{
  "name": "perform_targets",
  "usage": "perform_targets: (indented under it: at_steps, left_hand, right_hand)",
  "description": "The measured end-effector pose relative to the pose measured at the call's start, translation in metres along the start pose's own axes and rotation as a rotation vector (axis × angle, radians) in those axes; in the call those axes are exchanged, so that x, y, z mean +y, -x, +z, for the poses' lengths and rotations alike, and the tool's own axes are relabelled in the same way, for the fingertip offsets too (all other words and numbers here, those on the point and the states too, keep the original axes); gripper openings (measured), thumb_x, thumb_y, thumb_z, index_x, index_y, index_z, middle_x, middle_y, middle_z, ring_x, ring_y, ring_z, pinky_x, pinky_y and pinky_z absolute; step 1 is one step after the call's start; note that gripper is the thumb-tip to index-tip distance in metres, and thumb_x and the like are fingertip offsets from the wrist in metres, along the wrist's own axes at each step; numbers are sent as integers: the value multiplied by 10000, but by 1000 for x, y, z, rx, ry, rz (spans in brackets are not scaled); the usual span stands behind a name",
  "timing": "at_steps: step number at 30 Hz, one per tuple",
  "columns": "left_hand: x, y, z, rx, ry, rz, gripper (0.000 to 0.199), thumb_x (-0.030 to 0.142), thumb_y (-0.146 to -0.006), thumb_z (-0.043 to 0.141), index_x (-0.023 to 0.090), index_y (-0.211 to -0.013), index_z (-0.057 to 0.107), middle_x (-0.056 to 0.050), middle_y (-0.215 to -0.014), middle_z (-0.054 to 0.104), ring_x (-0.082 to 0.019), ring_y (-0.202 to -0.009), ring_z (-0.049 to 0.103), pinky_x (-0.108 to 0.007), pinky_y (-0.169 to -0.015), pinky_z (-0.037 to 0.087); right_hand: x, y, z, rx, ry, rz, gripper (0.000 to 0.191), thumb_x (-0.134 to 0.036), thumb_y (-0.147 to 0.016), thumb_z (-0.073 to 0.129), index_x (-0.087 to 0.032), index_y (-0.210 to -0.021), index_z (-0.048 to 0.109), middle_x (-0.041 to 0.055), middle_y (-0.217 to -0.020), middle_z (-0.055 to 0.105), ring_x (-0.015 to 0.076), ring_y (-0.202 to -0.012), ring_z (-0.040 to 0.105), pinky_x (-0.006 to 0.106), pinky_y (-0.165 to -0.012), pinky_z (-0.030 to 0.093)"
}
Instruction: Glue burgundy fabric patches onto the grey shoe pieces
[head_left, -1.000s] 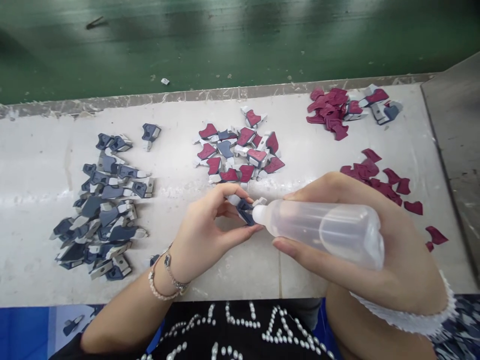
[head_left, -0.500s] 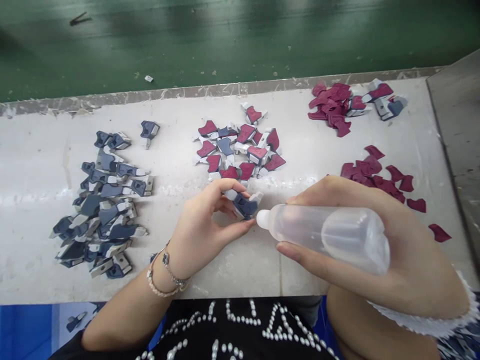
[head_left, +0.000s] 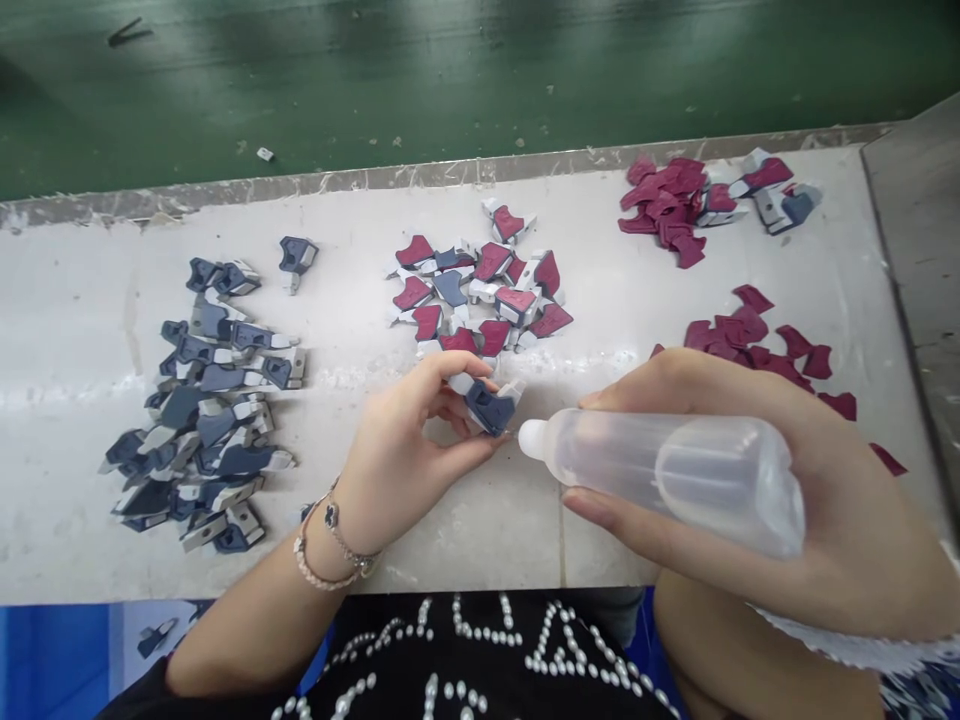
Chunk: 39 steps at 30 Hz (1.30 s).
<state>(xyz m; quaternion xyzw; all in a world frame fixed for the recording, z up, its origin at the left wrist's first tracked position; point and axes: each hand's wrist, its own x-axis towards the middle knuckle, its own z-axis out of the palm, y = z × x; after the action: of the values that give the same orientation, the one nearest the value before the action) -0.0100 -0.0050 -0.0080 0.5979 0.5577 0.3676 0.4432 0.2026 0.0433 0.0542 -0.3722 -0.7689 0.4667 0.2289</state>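
My left hand (head_left: 405,450) pinches a small slate-blue and white shaped piece (head_left: 489,408) between thumb and fingertips. My right hand (head_left: 757,530) grips a translucent plastic squeeze bottle (head_left: 667,480) lying on its side. The bottle's white rounded tip (head_left: 532,438) points left, just short of the held piece. A pile of slate-blue pieces (head_left: 202,420) lies left of my hands. Ahead is a mixed pile of maroon-topped pieces (head_left: 480,295). Loose maroon cutouts (head_left: 750,335) lie beyond my right hand, partly hidden by it.
More maroon cutouts (head_left: 664,205) and several assembled pieces lie at the far right of the white work table (head_left: 90,300). Beyond its back edge is a green floor (head_left: 450,80). A grey panel (head_left: 919,300) borders the right side.
The bottle tip has drawn slightly back from the held piece, leaving a small gap. The piece has turned in my left hand. The whole view has shifted slightly.
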Motion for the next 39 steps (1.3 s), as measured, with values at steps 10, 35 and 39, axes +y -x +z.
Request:
perform_targets:
  at_steps: [10, 35, 39]
  left_hand:
    - [0, 1, 1, 21, -94, 41, 389, 111, -782, 741, 219, -1103, 550, -5, -1035, 672, -107, -781, 661, -224, -699, 573]
    - [0, -2, 5, 10, -93, 26, 344, 88, -767, 741, 219, -1030, 561, 11, -991, 662, -72, -678, 619, -204, -654, 564]
    - [1, -1, 5, 14, -66, 9, 312, 117, -774, 746, 217, -1011, 570, -1, -993, 656, -95, -723, 646, -210, -643, 563]
  right_hand:
    - [-1, 1, 1, 13, -5, 42, 170, -286, -825, 735, -248, -880, 578, -75, -616, 520, 87, -464, 506, 273, -450, 419]
    - [0, 5, 3, 102, 131, 58, 167, -307, -840, 722, -264, -925, 585, -32, -767, 661, 156, -596, 621, 307, -444, 414]
    - [-2, 4, 5, 107, 78, 48, 178, -351, -845, 724, -281, -914, 575, -31, -744, 627, 153, -568, 584, 310, -445, 402]
